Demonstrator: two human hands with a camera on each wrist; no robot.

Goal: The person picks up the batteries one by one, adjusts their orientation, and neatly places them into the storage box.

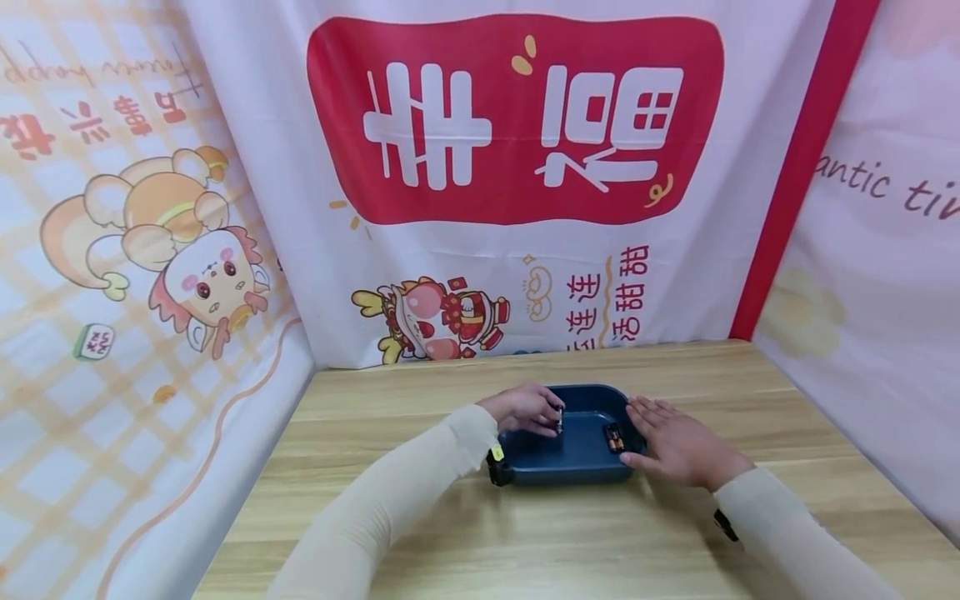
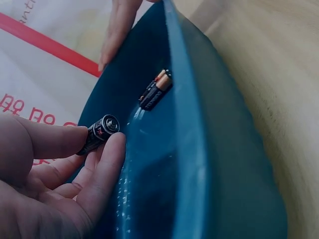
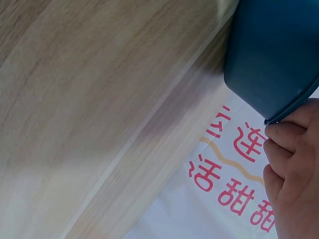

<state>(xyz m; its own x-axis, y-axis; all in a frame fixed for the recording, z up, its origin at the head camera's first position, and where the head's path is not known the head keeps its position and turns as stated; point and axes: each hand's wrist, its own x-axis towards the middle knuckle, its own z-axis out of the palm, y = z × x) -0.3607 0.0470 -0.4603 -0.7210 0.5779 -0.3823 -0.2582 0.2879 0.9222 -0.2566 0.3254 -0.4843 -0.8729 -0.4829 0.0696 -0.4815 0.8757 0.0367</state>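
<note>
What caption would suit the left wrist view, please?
Left hand pinches a battery; more batteries lie in the blue tray.

Blue tub (image 1: 570,477) with batteries (image 2: 155,90)
Black and copper ones lie together inside; one dark battery (image 2: 101,132) is held apart.

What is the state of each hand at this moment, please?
Left hand: closed, pinching a battery between thumb and fingers.
Right hand: open, resting against the blue tray.

surface: light wood-grain table (image 1: 360,417) | directly on it: dark blue tray (image 1: 566,477), corners rounded, near the back edge
</note>
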